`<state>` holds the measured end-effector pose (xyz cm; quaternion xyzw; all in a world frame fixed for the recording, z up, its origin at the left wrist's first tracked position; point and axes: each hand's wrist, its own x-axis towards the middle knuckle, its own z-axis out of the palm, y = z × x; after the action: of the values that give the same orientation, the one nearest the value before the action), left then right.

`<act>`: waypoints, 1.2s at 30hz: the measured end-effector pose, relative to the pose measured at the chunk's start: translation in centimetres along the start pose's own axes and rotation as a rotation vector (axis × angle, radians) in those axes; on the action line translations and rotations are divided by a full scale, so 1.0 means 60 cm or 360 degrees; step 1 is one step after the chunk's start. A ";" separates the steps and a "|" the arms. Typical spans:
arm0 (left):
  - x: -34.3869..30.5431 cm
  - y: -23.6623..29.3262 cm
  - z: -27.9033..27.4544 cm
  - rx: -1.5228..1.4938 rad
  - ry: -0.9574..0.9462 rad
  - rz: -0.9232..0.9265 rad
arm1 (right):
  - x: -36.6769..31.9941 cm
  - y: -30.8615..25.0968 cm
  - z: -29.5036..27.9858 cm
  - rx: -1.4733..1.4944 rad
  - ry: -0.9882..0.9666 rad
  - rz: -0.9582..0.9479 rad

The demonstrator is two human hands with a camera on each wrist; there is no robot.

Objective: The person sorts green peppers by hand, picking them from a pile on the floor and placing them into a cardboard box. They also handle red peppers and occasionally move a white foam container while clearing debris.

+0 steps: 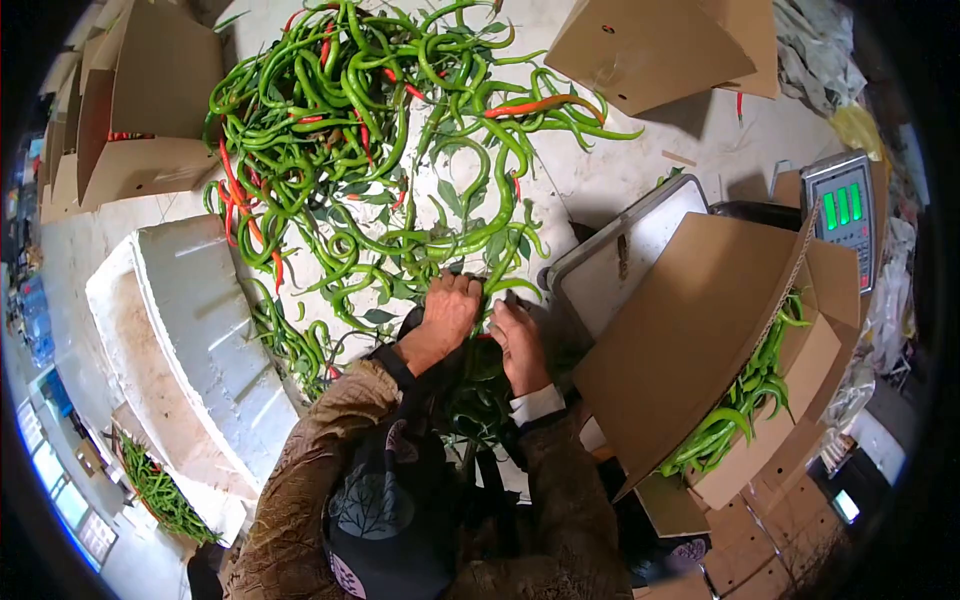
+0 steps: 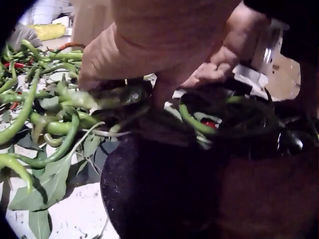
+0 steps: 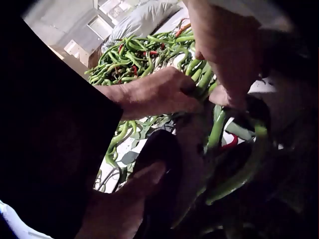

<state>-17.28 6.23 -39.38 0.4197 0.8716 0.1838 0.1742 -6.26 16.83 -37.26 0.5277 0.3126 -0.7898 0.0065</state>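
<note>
My left hand [image 1: 450, 310] reaches over the near edge of a heap of long green chili peppers [image 1: 330, 110]. Its fingers curl down over a green chili pepper [image 2: 119, 97], seen in the left wrist view. Close beside it is my right hand [image 1: 520, 345], fingers bent, with the fingertips right at the top of another green chili pepper [image 3: 217, 127]. I cannot tell whether the right fingers pinch that pepper. Below the hands, in shadow, lie more peppers and a red one [image 3: 230, 142]. Leaves [image 2: 52, 184] are scattered among the peppers near the left hand.
At right, an open cardboard box [image 1: 690, 320] holding green peppers leans over a scale tray [image 1: 630, 250], its lit display [image 1: 842, 205] behind. A white foam box [image 1: 200, 340] stands at left. More cardboard boxes [image 1: 160, 90] stand at back left and back right.
</note>
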 end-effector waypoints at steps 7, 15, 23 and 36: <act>-0.066 0.045 -0.087 -0.0772 -0.0645 -0.0298 | -0.048 -0.030 0.042 -0.0508 0.0049 -0.0239; 0.108 -0.021 -0.094 -0.0419 0.0306 -0.0159 | -0.157 -0.028 0.037 -0.0657 -0.0203 -0.0044; 0.047 0.001 -0.104 -0.1162 0.0342 -0.0103 | -0.099 -0.090 0.031 -0.0023 -0.0036 -0.0289; -0.014 -0.126 -0.117 -0.0029 0.0378 -0.0337 | -0.099 -0.099 0.027 0.0120 -0.0089 -0.0122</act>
<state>-25.05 -0.08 -36.66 0.2993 0.9237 0.2206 0.0922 -7.01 18.93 -29.00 0.4930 0.3024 -0.8151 -0.0349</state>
